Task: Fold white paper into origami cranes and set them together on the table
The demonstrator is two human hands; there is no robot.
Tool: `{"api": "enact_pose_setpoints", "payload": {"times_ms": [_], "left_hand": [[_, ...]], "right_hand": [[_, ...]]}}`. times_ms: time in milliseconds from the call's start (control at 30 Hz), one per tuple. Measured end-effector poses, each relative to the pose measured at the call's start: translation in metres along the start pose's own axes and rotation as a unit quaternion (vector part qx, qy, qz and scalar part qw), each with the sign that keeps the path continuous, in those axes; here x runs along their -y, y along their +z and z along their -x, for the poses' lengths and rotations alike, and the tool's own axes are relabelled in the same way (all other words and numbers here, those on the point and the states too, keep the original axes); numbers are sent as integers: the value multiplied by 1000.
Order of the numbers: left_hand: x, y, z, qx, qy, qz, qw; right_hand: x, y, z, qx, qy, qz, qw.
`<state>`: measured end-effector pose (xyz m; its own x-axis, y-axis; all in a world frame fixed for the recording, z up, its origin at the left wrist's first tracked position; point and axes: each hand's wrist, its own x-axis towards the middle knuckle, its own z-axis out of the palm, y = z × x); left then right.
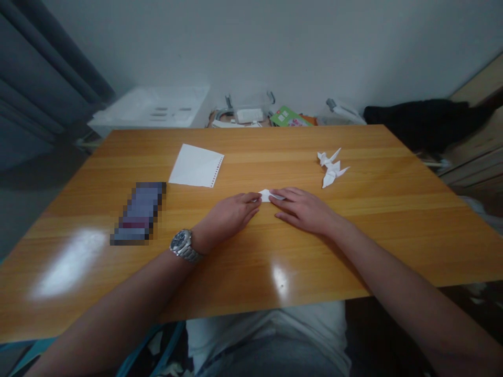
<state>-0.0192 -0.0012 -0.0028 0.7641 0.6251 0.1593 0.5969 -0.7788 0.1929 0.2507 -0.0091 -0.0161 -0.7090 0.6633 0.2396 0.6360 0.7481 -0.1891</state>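
Observation:
A small piece of white folded paper (265,196) lies on the table, with its middle showing between my hands. My left hand (231,213), below a wrist with a metal watch, has its fingers closed on the paper's left end. From the other side my right hand (302,208) holds the right end, its fingertips pressing the paper down. My fingers cover both ends, and the thumbs are mostly hidden. Beyond my right hand sit white folded-paper cranes (332,172), close together. Up and left of my hands lies a flat white sheet (196,166) with a perforated edge.
A blurred-out phone-like rectangle (139,213) lies on the left of the wooden table (243,283). Past the far edge are a white plastic tub (157,107), a green packet (291,117) and a dark cloth (416,123). A grey curtain (39,78) hangs at left.

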Motion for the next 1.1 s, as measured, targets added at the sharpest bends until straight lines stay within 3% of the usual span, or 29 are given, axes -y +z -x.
{"api": "enact_pose_setpoints", "payload": {"times_ms": [600,800,967,1100], "left_hand": [[4,-1,3,-5,-15,12,1000],[3,1,2,-4,-15,14,1000],[1,1,2,-10,-20,24,999],[1,2,2,-15,-32,29,999]], "right_hand": [[-6,-1,3,15,-8,-14,1000],[-11,5,0,-38,3,-56,998],[-9,13,-7,-111,57,-115,985],[-7,15,-10,-127,87,-139,978]]}}
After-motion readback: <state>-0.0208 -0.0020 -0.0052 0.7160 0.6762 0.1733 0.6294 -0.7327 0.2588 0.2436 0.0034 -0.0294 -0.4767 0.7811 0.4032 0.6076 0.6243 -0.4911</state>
